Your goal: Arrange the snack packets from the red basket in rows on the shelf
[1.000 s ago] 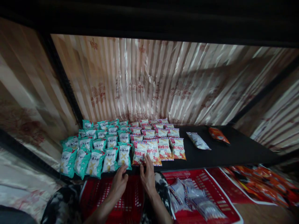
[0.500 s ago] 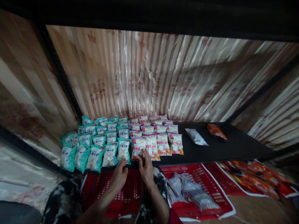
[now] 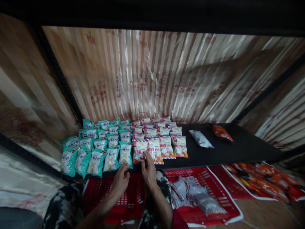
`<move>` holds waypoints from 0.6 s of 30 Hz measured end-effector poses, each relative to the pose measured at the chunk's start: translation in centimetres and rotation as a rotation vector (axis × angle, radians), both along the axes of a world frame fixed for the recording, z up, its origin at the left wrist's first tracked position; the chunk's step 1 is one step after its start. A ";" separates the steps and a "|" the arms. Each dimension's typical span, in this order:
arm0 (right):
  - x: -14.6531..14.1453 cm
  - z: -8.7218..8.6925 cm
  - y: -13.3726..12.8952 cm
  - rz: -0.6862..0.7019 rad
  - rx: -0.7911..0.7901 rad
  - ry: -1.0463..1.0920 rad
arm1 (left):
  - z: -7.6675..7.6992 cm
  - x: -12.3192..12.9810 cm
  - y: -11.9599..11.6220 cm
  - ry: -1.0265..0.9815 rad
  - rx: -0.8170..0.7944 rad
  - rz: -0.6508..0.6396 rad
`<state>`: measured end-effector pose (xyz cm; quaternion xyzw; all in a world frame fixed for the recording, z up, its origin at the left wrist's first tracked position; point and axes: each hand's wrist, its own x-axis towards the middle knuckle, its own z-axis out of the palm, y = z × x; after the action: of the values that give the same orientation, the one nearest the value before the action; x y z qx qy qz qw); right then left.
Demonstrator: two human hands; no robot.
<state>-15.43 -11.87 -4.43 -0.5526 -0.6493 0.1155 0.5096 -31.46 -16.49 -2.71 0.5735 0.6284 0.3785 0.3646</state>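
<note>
My left hand point(image 3: 121, 180) hangs just off the shelf's front edge, fingers loosely bent and apart, nothing in them. Its fingertips are close to the bottom of a teal-and-white snack bag point(image 3: 125, 153) at the right end of the front teal row. My right hand point(image 3: 149, 168) is open with nothing held. Its fingertips are at the lower right corner of a white-and-red snack bag point(image 3: 139, 150), first in the front row; whether they touch it I cannot tell. A second white-and-red bag point(image 3: 154, 150) stands right beside it, partly behind the hand.
Rows of teal bags fill the left of the black shelf point(image 3: 240, 146). A silvery bag point(image 3: 201, 139) and an orange bag point(image 3: 222, 132) lie farther right. Below are red baskets point(image 3: 214, 181), one with several silvery bags, and a pile of orange bags point(image 3: 267, 181). An upper shelf point(image 3: 152, 16) hangs overhead.
The first front white-and-red bag has shifted slightly left and now overlaps its neighbour less. My right fingers have moved slightly off its face. My left hand is nearly unmoved.
</note>
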 end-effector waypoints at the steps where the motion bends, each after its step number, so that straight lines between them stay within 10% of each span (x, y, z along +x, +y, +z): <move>1: 0.0 0.1 0.0 0.002 -0.001 0.005 | 0.0 0.0 0.0 0.004 0.001 0.001; 11: -0.5 0.7 0.7 -0.040 -0.017 0.010 | 0.8 0.1 -0.2 -0.018 0.031 0.023; 18: -0.7 0.6 0.9 -0.045 -0.024 -0.003 | 4.5 -0.2 2.2 0.035 0.084 0.009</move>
<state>-16.12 -10.98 -3.84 -0.5733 -0.6360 0.1112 0.5044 -31.63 -14.25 1.84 0.5921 0.6206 0.3961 0.3278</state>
